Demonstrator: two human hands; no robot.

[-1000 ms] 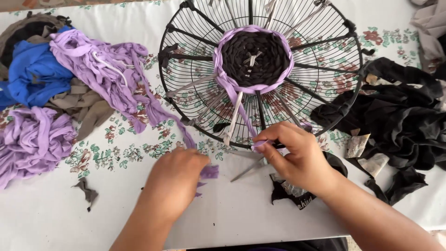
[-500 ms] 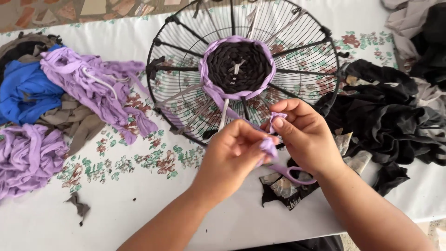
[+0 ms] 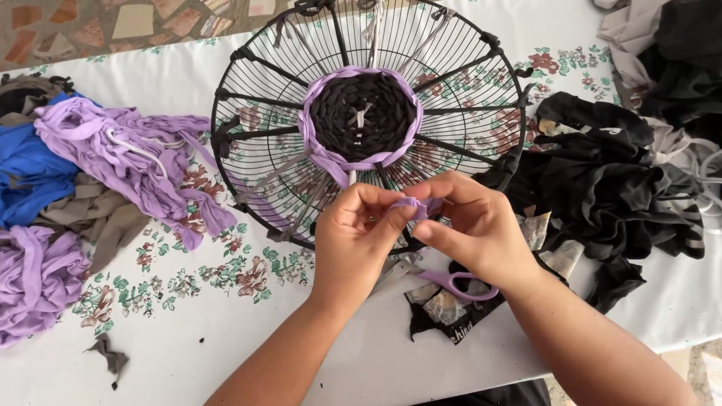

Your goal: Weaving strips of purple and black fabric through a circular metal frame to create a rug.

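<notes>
I see the table (image 3: 226,331) first, under a white cloth printed with small flowers, and it fills most of the view. On it, at top centre, lies the round black wire fan guard (image 3: 286,98), flat, with dark fabric strips tied out along its spokes. At its hub sits a woven disc (image 3: 365,113) of dark cloth, ringed by a band of lilac weave.

To the right of the guard I make out a heap of black fabric (image 3: 609,188), spreading to the table edge, with grey pieces mixed in at the top right. To the left lies a bundle of lilac strips (image 3: 128,162), draped over a blue cloth (image 3: 26,177) and some tan scraps (image 3: 90,218). A second lilac pile (image 3: 34,274) sits at the left edge below them.

My left hand (image 3: 357,240) and right hand (image 3: 474,225) meet just in front of the guard's near rim, fingers curled in. Both are pinched narrow on the lilac fabric strip (image 3: 416,205), which is held up between the thumbs and forefingers of the two hands, clear of the table. I cannot tell whether this strip runs on into the lilac band on the disc.

Under my right hand, on the cloth, lie scissors with lilac handles (image 3: 459,282), resting on a dark crumpled wrapper (image 3: 444,312). A small grey scrap (image 3: 109,355) lies alone near the front left.
</notes>
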